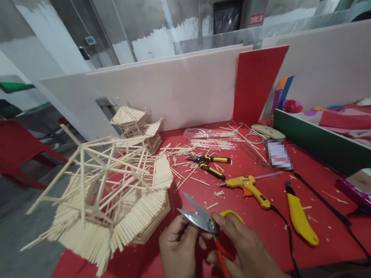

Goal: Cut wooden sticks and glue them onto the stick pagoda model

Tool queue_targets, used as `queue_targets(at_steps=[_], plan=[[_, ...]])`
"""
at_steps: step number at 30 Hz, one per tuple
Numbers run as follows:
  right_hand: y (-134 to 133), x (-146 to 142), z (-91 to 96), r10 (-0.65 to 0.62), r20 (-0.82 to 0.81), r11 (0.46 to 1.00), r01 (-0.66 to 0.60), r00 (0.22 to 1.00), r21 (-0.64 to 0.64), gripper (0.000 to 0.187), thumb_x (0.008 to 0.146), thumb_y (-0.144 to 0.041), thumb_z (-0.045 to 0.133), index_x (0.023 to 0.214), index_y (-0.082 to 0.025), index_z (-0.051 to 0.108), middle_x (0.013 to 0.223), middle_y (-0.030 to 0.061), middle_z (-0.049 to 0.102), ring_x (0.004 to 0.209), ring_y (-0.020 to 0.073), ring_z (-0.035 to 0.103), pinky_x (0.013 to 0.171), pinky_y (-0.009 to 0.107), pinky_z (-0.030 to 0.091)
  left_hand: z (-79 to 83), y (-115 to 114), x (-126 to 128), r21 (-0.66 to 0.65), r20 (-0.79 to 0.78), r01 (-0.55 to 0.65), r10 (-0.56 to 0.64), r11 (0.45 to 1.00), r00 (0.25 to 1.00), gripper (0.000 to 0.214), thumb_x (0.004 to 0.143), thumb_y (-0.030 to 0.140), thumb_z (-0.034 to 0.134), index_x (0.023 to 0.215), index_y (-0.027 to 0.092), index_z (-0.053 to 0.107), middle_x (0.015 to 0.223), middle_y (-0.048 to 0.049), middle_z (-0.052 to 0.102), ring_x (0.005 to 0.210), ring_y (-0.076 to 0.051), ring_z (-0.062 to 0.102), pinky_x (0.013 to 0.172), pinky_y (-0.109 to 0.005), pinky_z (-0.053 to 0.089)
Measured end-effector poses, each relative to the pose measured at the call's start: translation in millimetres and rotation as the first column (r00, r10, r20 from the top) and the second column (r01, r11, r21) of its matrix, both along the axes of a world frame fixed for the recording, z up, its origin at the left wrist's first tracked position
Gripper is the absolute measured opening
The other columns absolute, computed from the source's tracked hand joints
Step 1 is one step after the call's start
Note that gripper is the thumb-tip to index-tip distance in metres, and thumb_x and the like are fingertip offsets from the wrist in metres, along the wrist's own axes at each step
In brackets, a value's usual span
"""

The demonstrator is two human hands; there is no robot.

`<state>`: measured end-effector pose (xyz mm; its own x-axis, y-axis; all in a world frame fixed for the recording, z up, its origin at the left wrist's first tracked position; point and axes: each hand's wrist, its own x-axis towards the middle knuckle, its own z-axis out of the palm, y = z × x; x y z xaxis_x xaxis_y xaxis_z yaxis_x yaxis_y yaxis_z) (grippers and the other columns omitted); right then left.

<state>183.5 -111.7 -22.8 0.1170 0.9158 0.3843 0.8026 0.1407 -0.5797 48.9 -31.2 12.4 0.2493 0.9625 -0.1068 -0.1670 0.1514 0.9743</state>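
Note:
My right hand [241,248] is closed on the scissors [198,217], with red handles and blades parted toward the upper left. Close to the blades, my left hand [179,252] has thumb and fingers pressed together; what they hold, if anything, is hidden. A yellow curved object [231,213] shows partly behind my right hand. To the left stands a large model of wooden sticks [141,221], with a slatted roof ring and an open frame on top. Behind it is a smaller tiered stick model [128,116]. Both hands are above the red tabletop [137,277].
A yellow glue gun [248,187], black-and-yellow pliers [210,165] and a yellow-handled cutter [300,220] lie ahead and right. Loose sticks [186,150] and a bagged bundle [212,138] lie farther back. Cords cross the right side near a green-sided box [325,142].

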Motion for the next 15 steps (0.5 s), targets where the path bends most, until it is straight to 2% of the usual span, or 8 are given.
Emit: queue_targets(at_steps=[9,15], plan=[[0.7,-4.5,-10.0,0.036,-0.059,0.991,-0.028,0.998,0.13,0.063,0.085,-0.025,0.06,0.142,-0.023,0.033,0.093,0.0069,0.059,0.08,0.0217,0.062,0.065,0.032,0.055,6.6,-3.9,2.8,0.016,-0.003,-0.02,0.021,1.0,1.0,0.023,0.072,0.037,0.078,0.068,0.016,0.07,0.056,-0.0021,0.067,0.045,-0.012,0.055,0.048,-0.023,0.047],[1.8,-4.4,-13.3,0.043,-0.091,0.988,-0.029,0.995,0.151,0.06,0.085,-0.022,0.058,0.142,-0.022,0.037,0.093,0.0078,0.061,0.08,0.0218,0.063,0.064,0.031,0.055,3.2,-3.0,0.0,0.008,-0.024,-0.003,0.003,1.0,1.0,0.022,0.073,0.036,0.076,0.067,0.016,0.069,0.054,-0.0021,0.066,0.045,-0.014,0.056,0.048,-0.023,0.047]])
